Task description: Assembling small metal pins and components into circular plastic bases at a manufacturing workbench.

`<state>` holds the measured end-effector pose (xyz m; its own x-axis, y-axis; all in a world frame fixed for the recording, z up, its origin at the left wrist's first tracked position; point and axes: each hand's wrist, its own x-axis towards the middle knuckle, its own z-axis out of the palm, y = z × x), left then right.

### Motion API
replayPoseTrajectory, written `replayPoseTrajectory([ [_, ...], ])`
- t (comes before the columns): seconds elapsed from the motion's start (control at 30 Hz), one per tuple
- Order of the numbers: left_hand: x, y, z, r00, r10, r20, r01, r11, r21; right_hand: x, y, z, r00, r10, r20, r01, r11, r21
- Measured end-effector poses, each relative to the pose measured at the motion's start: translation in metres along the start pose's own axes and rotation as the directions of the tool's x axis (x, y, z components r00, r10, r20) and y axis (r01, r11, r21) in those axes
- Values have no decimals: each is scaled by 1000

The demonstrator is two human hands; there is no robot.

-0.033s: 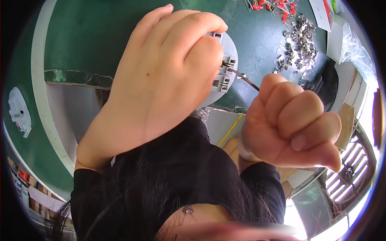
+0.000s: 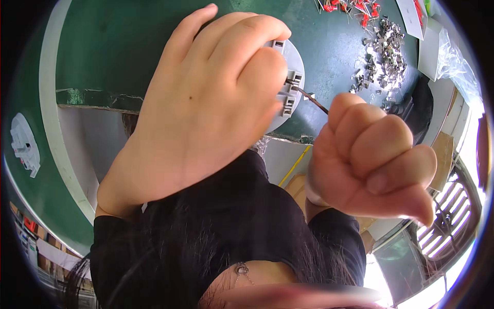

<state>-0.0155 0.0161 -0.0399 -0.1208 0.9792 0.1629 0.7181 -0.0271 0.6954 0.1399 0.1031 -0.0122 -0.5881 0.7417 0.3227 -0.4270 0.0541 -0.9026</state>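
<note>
A round grey plastic part (image 2: 296,56) with raised slotted blocks along its edge lies near the table's front edge. My left hand (image 2: 221,82) is curled over it and grips it, hiding most of it. My right hand (image 2: 373,149) is closed in a fist around a thin dark metal rod, like a screwdriver shaft (image 2: 316,103); its handle is hidden in my palm. The rod's tip touches one slotted block (image 2: 294,80), where small metal pieces sit.
On the green table (image 2: 113,46), a heap of small shiny metal clips (image 2: 386,56) lies at the right. Red-bodied parts with wire leads (image 2: 355,7) lie behind it. A clear plastic bag (image 2: 458,67) hangs at the far right. Another pale plastic part (image 2: 24,144) rests at the far left.
My right hand has shifted very slightly left with the rod. My left hand has tilted a little, its outer finger moving slightly left. The round part stays in place.
</note>
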Motion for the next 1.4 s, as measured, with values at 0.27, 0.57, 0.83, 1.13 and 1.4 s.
replayPoseTrajectory([
  [0.27, -6, -1, 6, 999, 39, -21, -39, 999, 17, 3, 6, 2, 999, -45, -21, 44, 996, -74],
  [0.57, -11, 4, -9, 986, 15, 166, -38, 990, 136, 17, 6, -1, 999, 36, -30, -34, 996, 81],
  [0.83, -19, -5, -17, 989, 49, 141, -64, 992, 105, 22, 14, 17, 984, -2, -179, -6, 999, -49],
  [1.13, -58, -30, -54, 993, -96, -64, 104, 987, 123, 3, 1, 50, 942, -158, -295, 174, 984, 29],
  [1.4, -149, -130, -156, 645, -381, -662, 759, 418, 499, 6, -9, 9, 988, -138, -71, 149, 970, 190],
])
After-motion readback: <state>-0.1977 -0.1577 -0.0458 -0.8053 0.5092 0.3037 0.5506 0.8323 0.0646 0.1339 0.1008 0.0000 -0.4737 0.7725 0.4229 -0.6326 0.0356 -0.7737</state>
